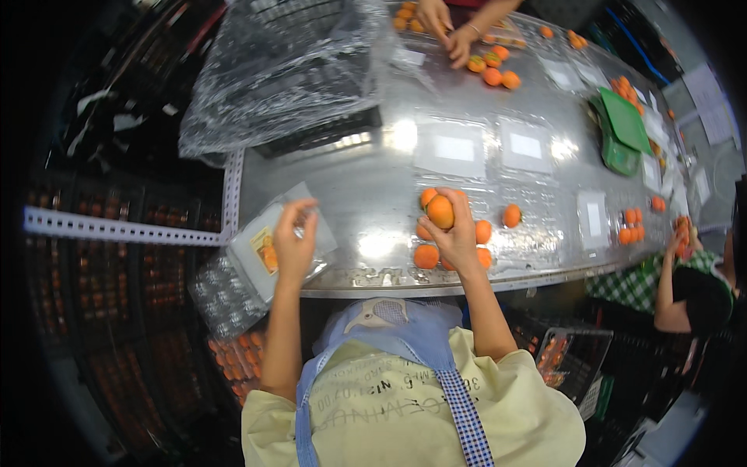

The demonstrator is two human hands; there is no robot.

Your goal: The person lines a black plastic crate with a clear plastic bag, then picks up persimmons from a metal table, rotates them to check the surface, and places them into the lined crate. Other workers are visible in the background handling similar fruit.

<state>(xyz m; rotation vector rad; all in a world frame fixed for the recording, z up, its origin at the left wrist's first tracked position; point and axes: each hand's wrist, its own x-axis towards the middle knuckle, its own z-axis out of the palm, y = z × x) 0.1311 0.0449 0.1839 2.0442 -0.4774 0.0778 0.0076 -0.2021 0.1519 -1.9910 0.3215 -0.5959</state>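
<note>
My right hand grips an orange persimmon above a group of persimmons in a clear plastic tray at the table's near edge. Parts of that group are hidden under the hand. To the left, my left hand is over a stack of clear plastic clamshell packs, its fingers curved and apart with nothing visible between them. A picture label shows on the top pack beside that hand. One loose persimmon rests to the right of my right hand.
Open clear packs with white labels lie across the metal table. Plastic film covers a crate at the back left. Opposite, another person's hands are near persimmons. A green basket stands right; a co-worker is beyond.
</note>
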